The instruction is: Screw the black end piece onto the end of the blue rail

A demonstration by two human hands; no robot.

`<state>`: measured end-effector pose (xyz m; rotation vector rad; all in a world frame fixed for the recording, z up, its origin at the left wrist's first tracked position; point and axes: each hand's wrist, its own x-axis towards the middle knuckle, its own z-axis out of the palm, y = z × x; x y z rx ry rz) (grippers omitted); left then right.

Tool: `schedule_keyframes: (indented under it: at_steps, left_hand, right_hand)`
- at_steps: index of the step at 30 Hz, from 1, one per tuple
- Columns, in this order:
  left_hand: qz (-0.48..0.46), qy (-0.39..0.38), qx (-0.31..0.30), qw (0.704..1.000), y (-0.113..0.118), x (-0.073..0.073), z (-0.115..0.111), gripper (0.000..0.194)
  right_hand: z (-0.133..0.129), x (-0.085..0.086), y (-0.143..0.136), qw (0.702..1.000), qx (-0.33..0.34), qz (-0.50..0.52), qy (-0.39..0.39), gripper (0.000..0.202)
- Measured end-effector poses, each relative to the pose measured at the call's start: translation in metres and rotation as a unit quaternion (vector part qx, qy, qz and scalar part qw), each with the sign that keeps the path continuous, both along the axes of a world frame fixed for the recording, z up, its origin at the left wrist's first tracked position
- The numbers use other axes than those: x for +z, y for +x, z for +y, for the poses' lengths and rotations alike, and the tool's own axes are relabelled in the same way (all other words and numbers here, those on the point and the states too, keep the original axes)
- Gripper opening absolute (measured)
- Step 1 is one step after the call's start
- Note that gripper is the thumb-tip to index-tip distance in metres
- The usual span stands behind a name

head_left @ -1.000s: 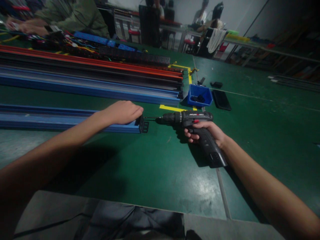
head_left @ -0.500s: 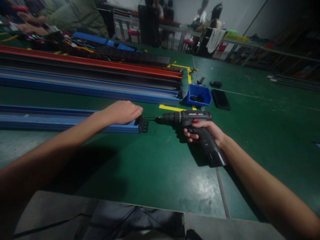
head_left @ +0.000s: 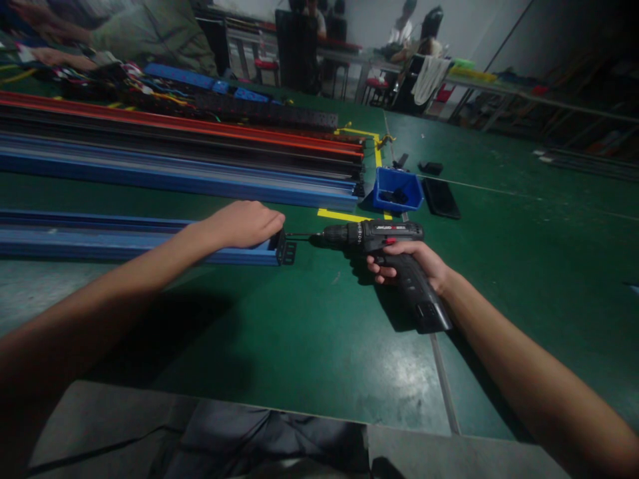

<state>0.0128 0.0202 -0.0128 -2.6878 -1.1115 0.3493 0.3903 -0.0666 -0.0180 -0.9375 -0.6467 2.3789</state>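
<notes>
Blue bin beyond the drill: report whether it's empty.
Not empty: dark pieces lie inside the blue bin. How many, I cannot tell; they blur together.

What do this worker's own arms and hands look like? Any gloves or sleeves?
Both the left hand and the right hand are ungloved, and no ring, watch or bracelet shows. The left forearm and right forearm are bare where visible; no sleeve can be made out.

Near tabletop (head_left: 309,346) open, drill (head_left: 382,233), bin (head_left: 399,181) beyond
</notes>
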Motion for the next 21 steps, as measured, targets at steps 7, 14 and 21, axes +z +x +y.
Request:
schedule_keyframes:
  at_steps: [7,14,21]
  left_hand:
    - [-0.013,0.007,-0.008,1.0,-0.0019,-0.0024,0.0012,0.049]
    - [-0.033,-0.006,0.001,0.999,-0.0016,-0.002,0.0,0.044]
    - [-0.023,-0.003,0.007,1.0,-0.0021,-0.0029,0.0017,0.043]
  right_hand:
    - [-0.0005,0.0003,-0.0002,1.0,-0.003,-0.005,0.005,0.022]
    - [0.0001,-0.0001,-0.0001,1.0,0.005,-0.01,0.021,0.022]
    - [-0.0002,-0.0012,0.0,1.0,0.002,-0.012,0.022,0.023]
